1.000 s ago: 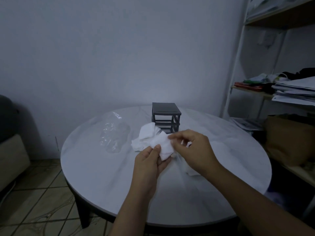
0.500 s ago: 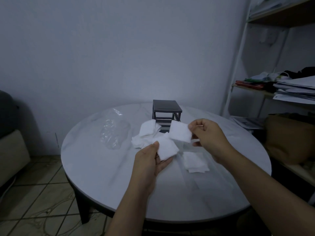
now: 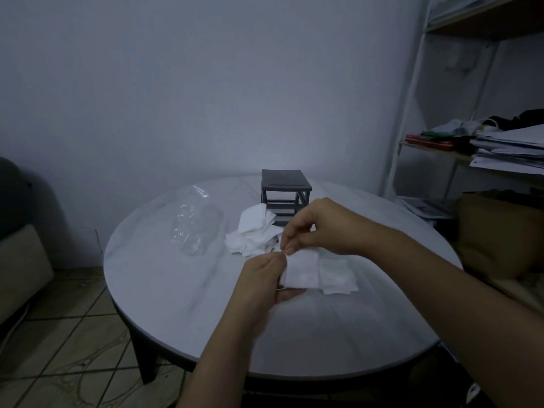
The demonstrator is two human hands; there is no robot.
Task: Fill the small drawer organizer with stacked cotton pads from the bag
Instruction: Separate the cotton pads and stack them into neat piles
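A small dark grey drawer organizer stands at the far middle of the round table. In front of it lies a loose heap of white cotton pads. My left hand holds a small stack of pads above the table, thumb on top. My right hand comes in from the right and pinches the stack's top left corner. A few more pads lie flat on the table just right of the held stack. The clear plastic bag lies crumpled to the left.
A white metal shelf with papers and clothes stands at the right, with a brown cardboard box below. A sofa edge is at the far left. Tiled floor lies under the table's near left side.
My right hand, which held one pad up to the right of the heap, has come back down and left to the stack in my left hand. The stack sits lower and further right.
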